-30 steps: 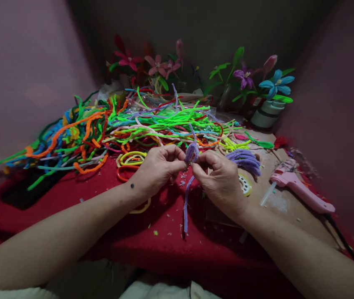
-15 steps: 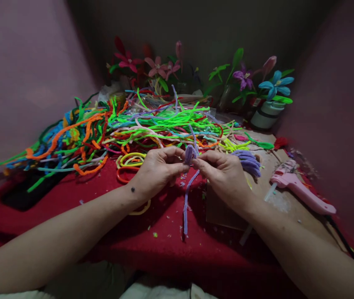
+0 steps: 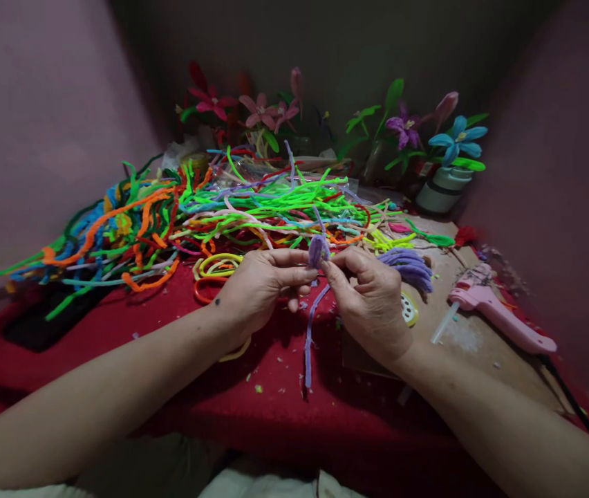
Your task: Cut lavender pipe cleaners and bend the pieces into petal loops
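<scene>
A purple pipe cleaner [image 3: 317, 250], bent into a small flattened loop, is held between both hands over the red cloth. My left hand [image 3: 268, 283] pinches the loop's lower left side with thumb and forefinger. From the right, my right hand [image 3: 370, 297] grips its lower edge with thumb and curled forefinger. One purple end sticks up behind the loop. Another purple length [image 3: 309, 339] hangs or lies below, between the hands; whether it joins the loop is hidden. Beyond my right hand lies a bundle of purple looped pieces [image 3: 408, 268].
A tangled heap of coloured pipe cleaners [image 3: 274, 197] spreads behind the hands. At right, a pink glue gun [image 3: 502, 318] rests on a cardboard sheet [image 3: 481, 366]. Scissors with red and yellow handles [image 3: 206, 290] lie near my left hand. Pipe-cleaner flowers [image 3: 457, 142] stand at the back.
My right hand has turned slightly and dropped a little, uncovering a yellow-rimmed white disc beside it. The loop stays in both hands, turned slightly. My left hand's lower fingers have loosened.
</scene>
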Available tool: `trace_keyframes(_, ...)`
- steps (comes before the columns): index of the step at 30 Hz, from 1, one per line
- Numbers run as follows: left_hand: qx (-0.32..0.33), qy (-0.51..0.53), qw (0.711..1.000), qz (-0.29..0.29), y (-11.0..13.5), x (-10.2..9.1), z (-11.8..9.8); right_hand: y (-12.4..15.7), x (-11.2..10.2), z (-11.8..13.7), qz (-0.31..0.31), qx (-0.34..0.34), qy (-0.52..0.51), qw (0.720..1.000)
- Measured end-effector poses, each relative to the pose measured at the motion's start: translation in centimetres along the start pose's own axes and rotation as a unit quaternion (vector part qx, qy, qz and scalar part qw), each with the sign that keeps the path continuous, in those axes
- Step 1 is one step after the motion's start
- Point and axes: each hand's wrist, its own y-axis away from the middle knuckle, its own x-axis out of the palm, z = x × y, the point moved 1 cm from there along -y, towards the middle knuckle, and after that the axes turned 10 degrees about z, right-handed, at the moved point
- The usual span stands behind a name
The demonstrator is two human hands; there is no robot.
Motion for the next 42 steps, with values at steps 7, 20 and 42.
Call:
trace_keyframes(7, 0.004, 0.036, 0.999, 0.0, -0.1, 0.3, 0.2, 0.0, 0.4, -0.3, -0.022, 0.0, 0.012, 1.0)
trace_keyframes(20, 0.044, -0.082, 0.995, -0.02, 0.0, -0.2, -0.2, -0.2, 0.2, -0.5, 0.002, 0.023, -0.012, 1.0)
trace_keyframes(42, -0.049, 0.108, 0.991, 0.069, -1.0, -1.2, 0.6, 0.1, 0.4, -0.3, 0.047, 0.137, -0.149, 0.978)
